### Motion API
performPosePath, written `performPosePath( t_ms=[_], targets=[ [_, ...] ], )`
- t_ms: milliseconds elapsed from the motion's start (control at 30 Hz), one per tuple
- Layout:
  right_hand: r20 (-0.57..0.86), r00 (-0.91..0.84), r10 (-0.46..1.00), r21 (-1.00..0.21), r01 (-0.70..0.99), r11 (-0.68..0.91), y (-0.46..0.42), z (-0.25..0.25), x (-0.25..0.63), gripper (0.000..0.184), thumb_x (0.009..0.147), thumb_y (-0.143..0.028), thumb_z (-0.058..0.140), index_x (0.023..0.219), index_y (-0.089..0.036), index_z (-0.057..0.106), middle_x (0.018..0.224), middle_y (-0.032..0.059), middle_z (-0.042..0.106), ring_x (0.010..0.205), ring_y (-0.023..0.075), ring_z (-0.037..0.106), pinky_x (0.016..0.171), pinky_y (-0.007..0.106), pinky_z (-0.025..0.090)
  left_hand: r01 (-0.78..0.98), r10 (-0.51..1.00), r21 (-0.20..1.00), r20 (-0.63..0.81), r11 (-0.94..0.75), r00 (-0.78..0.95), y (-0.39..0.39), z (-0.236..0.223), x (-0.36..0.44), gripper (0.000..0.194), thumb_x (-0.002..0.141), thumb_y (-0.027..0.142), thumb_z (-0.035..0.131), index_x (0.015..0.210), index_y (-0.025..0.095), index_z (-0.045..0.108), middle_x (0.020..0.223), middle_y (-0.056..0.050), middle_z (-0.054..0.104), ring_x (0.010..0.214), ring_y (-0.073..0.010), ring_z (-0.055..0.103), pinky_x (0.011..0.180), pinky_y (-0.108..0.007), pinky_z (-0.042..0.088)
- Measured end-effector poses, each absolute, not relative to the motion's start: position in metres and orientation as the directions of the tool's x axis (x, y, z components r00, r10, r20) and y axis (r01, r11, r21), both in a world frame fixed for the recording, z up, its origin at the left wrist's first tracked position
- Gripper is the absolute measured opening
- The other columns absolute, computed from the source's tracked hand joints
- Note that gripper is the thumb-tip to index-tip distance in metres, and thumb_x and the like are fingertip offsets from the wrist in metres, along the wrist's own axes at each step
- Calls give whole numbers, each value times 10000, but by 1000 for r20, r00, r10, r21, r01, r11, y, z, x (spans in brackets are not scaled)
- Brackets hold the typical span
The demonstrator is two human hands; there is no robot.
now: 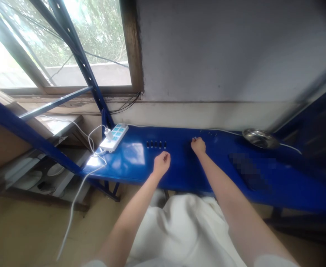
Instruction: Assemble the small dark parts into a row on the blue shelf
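Note:
My left hand (162,164) is curled closed just above the blue table (179,174); what its fingers hold, if anything, is hidden. Close in front of it stands a row of several small black cylinders (155,144) with light ends. Farther right, my right hand (198,146) is pinched together low over the tabletop. A tiny pale bit shows at its fingertips, too small to name. Beyond that hand, near the wall, several tiny pieces (213,134) lie scattered on the table.
On the table's left end lies a white power strip (114,137) with a plug and a trailing cord. To the right are a shiny metal bowl (259,138) and a dark blurred flat object (249,171). Blue metal posts (82,61) rise at the left, before a window.

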State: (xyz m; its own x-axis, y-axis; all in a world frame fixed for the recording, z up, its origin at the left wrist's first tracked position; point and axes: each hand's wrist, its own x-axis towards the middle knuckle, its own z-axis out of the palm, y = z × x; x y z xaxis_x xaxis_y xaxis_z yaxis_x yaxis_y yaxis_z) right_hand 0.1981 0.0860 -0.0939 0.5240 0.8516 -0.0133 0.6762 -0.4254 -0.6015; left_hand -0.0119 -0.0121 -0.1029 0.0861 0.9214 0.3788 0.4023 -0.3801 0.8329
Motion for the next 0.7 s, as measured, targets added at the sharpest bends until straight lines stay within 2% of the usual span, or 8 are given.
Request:
performPosePath(
  t_ms=[67, 133, 267, 367, 467, 567, 700],
  targets=[
    [-39, 489, 871, -540, 723, -430, 88, -93, 195, 396, 798, -421, 501, 1026, -102, 550, 951, 188, 624, 912, 282, 602, 751, 385, 469, 399, 922, 835, 377, -380, 87, -12, -103, -12, 203, 826, 271, 428, 836, 162, 600, 708, -24, 614, 616, -114, 560, 578, -233, 454],
    [-46, 469, 882, -496, 756, -428, 91, -94, 193, 402, 761, -414, 550, 1016, -104, 565, 948, 194, 627, 900, 291, 609, 732, 392, 474, 395, 924, 838, 372, -377, 92, -12, -102, -12, 208, 829, 274, 427, 843, 161, 602, 719, -30, 618, 626, -118, 566, 580, -236, 457],
    [14, 450, 893, -530, 761, -375, 89, -100, 194, 268, 778, -320, 516, 944, -124, 594, 879, 164, 639, 834, 261, 622, 701, 364, 468, 405, 921, 831, 377, -382, 96, -13, -102, -12, 217, 834, 277, 426, 851, 158, 607, 727, -36, 617, 631, -123, 570, 582, -240, 462],
    [125, 416, 901, -651, 719, -242, 77, -103, 192, 235, 776, -327, 517, 900, -144, 595, 805, 103, 636, 770, 215, 607, 687, 318, 454, 411, 905, 814, 420, -411, 74, -15, -101, -11, 257, 851, 286, 416, 995, 159, 587, 758, -36, 614, 619, -111, 557, 599, -237, 468],
    [275, 362, 891, -734, 677, -49, 56, -104, 184, 272, 787, -366, 501, 943, -156, 573, 716, 46, 606, 680, 172, 571, 647, 281, 440, 439, 864, 759, 496, -481, 88, -19, -97, -9, 404, 869, 281, 402, 1261, 185, 431, 906, -51, 617, 676, -102, 563, 674, -243, 481],
    [383, 281, 880, -734, 671, 105, 32, -103, 169, 315, 811, -419, 458, 972, -168, 560, 667, 25, 580, 632, 161, 546, 623, 275, 435, 491, 815, 667, 550, -561, 184, -21, -95, -7, 495, 886, 266, 367, 1371, 214, 282, 1109, -91, 580, 836, -131, 586, 765, -279, 486],
    [490, 115, 864, -645, 715, 270, 12, -108, 151, 304, 841, -407, 420, 969, -174, 569, 728, 52, 609, 693, 174, 572, 658, 290, 451, 533, 766, 567, 570, -628, 297, -20, -97, -5, 525, 898, 242, 321, 1408, 200, 202, 1275, -128, 496, 1042, -184, 547, 883, -346, 453]
  ],
)
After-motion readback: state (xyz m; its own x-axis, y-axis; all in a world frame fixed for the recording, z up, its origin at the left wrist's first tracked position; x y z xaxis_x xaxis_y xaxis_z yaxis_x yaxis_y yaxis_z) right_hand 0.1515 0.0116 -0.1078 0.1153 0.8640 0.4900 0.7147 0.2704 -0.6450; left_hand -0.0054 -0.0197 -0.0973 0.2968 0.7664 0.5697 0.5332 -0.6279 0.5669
